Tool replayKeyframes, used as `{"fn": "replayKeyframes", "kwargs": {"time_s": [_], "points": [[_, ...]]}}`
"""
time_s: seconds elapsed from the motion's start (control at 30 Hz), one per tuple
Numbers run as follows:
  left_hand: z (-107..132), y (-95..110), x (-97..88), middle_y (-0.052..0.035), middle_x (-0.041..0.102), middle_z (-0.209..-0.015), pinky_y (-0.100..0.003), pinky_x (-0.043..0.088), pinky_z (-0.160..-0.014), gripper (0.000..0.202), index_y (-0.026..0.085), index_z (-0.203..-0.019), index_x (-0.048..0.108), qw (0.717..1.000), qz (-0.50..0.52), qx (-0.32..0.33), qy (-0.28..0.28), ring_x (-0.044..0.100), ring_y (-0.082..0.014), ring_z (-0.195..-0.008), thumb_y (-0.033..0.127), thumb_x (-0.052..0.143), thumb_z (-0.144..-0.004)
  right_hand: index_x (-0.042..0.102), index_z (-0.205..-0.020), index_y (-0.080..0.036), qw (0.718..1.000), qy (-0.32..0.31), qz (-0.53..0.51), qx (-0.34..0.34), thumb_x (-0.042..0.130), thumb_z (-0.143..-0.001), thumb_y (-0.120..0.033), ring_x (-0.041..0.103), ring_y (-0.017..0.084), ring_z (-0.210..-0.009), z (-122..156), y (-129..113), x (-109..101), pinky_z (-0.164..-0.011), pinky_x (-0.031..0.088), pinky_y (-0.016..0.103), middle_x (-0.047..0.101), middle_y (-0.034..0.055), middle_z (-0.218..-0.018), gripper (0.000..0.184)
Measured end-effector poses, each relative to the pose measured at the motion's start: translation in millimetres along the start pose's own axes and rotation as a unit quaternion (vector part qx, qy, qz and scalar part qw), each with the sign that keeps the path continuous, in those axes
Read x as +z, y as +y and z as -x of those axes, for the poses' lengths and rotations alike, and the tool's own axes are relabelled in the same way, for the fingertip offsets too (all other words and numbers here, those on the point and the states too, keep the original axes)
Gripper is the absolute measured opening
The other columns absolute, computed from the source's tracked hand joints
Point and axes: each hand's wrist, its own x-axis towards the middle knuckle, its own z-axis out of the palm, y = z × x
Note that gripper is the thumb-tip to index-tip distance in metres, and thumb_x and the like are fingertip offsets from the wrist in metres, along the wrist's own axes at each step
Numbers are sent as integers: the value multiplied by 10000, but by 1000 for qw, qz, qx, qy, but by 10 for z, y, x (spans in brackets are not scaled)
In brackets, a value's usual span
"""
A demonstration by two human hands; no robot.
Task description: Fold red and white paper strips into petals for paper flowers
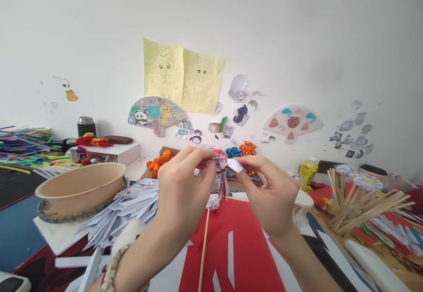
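Note:
Both hands are raised over the red paper [249, 239], pinching a folded white paper flower [225, 165] between them. My left hand [185, 181] grips its left edge with thumb and fingertips, and my right hand [272, 190] pinches its right edge. White and pinkish strips hang down from the flower's middle. Just below it, a white paper piece sits at the top of a thin wooden stick [204, 248] that slants across the red paper. Loose folded white strips [230, 256] lie on the sheet. Part of the flower is hidden by my fingers.
Left of my hands are a pile of white paper strips [132, 208] and a beige basin [82, 186]. Orange paper flowers [158, 163] lie behind. To the right stand a bundle of wooden sticks [360, 208] and a yellow bottle [308, 174]. A white wall closes the back.

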Motion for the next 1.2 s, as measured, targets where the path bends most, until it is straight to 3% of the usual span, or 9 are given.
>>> {"fn": "replayKeyframes", "kwargs": {"time_s": [0.2,0.47,0.63,0.73,0.97,1.2], "points": [[5,-19,29,13,717,-741,-251,504,-589,124,196,-778,695,996,47,-73,0,639,-125,-608,87,638,-797,704,-897,-205,966,32,-120,226,723,-841,-276,728,229,-755,92,-10,100,-664,619,349,758,64,-840,92],[-4,-59,91,-12,734,-743,-287,542,-597,66,190,-761,678,979,103,-175,-32,679,-165,-635,141,634,-771,648,-760,-194,896,66,-231,375,812,-730,-395,690,205,-641,56,-44,169,-615,632,356,705,39,-725,262],[-30,-80,104,-26,747,-752,-303,552,-580,33,192,-753,677,954,130,-260,-75,696,-186,-625,201,645,-756,657,-709,-181,863,75,-268,421,857,-650,-405,636,189,-682,31,-37,194,-625,587,320,686,40,-743,306],[-27,-104,113,-39,753,-767,-299,566,-588,12,191,-733,657,945,152,-279,-76,727,-210,-682,200,652,-738,655,-686,-176,852,72,-265,445,868,-620,-401,618,189,-714,37,-14,204,-634,545,300,670,36,-742,316],[-12,-131,128,-25,729,-702,-280,572,-547,56,194,-694,600,942,188,-268,-68,726,-207,-640,183,648,-720,575,-615,-196,824,64,-295,479,867,-581,-415,550,170,-638,53,37,243,-597,491,306,594,-5,-650,366],[-31,-131,123,-13,709,-670,-269,558,-565,82,187,-685,579,946,183,-259,-74,700,-180,-620,148,638,-728,507,-536,-194,817,67,-305,486,870,-551,-399,416,115,-560,31,45,232,-558,370,261,491,-54,-548,417]]}}
